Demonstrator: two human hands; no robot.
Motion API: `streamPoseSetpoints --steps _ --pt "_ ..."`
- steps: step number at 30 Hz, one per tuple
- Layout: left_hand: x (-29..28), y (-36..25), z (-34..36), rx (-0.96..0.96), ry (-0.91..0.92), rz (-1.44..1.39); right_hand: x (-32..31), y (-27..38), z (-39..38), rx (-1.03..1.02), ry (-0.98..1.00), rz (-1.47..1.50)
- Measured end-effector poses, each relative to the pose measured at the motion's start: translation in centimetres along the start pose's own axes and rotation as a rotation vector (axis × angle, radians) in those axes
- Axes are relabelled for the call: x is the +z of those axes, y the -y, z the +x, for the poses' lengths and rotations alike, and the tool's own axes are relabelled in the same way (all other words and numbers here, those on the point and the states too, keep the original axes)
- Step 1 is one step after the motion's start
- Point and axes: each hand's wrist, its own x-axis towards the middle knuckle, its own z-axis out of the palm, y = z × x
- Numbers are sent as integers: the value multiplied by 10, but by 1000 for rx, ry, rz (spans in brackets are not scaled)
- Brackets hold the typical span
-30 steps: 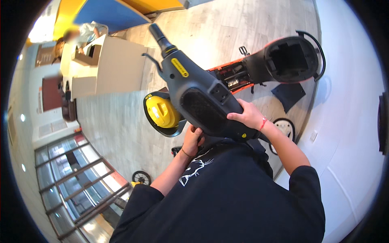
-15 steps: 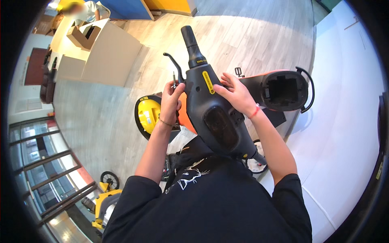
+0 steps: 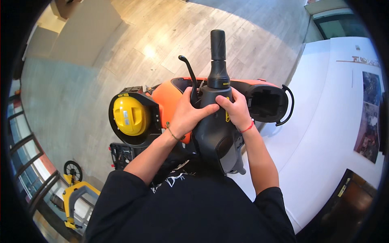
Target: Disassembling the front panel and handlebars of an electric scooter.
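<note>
A black handlebar housing (image 3: 208, 133) of an electric scooter lies across the middle, with a ribbed handlebar grip (image 3: 218, 44) pointing away from me. The curved black brake lever (image 3: 189, 73) rises left of the grip. My left hand (image 3: 190, 113) is closed on the housing's left side below the lever, thumb across the top. My right hand (image 3: 235, 107) clasps the opposite side, its thumb near a yellow label (image 3: 227, 115). Fingers under the housing are hidden. The orange scooter body (image 3: 166, 99) is beneath, and a yellow rounded dome (image 3: 130, 115) sits in its black surround at left.
An open black seat compartment (image 3: 267, 103) with a curved rail is at the scooter's right end. A black tool case (image 3: 121, 156) lies on the floor at lower left, near a small yellow bike (image 3: 79, 196). White panels (image 3: 308, 101) stand along the right.
The housing has turned so its grip points straighter away and further right in view. My left hand has slid onto the housing; the thin tool seen beside it earlier no longer shows.
</note>
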Motion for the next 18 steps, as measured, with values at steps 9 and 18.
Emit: streamPoseSetpoints --steps 9,18 --pt "-5 2 8 29 50 55 -1 0 1 23 15 23" --pt "-8 3 13 47 83 74 5 18 15 57 -73 -72"
